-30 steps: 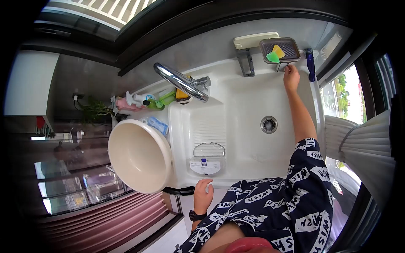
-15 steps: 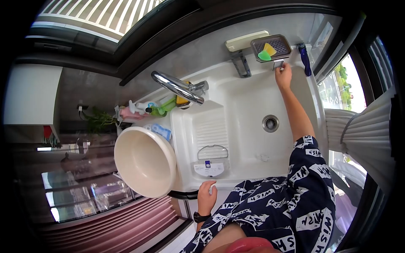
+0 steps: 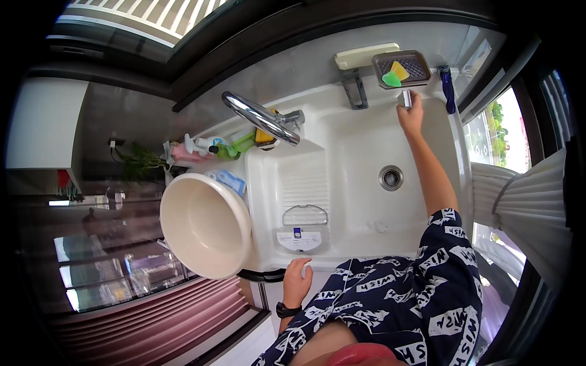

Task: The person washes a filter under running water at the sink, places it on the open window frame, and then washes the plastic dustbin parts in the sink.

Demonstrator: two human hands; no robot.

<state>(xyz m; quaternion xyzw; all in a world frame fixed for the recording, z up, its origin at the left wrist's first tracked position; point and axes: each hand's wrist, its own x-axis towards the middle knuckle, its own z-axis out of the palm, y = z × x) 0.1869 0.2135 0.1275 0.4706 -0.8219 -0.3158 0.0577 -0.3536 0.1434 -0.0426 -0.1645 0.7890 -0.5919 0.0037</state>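
Note:
My right hand (image 3: 411,117) is closed on a small flat grey-white rectangular piece (image 3: 405,98) with a pale edge; its kind does not show. It is held over the far right of the white sink (image 3: 366,210), just below a grey-brown tray (image 3: 420,60). In the tray lie a yellow piece (image 3: 399,69) and a green piece (image 3: 390,78). At the sink's front edge, my left hand (image 3: 297,283) has its thumb and fingers apart and holds nothing visible. Beyond it, a clear container with a white label (image 3: 299,240) sits on the ribbed washboard part (image 3: 305,189).
A chrome faucet (image 3: 259,119) arches over the sink's left part. A large cream basin (image 3: 206,226) stands at left, with several bottles (image 3: 232,145) behind it. A dark blue item (image 3: 448,90) is at the far right corner. The drain (image 3: 390,177) lies mid-sink.
My right hand stays below the tray; the flat piece in it has turned to a more upright, narrower angle. The view has shifted slightly. My left hand stays by the front edge.

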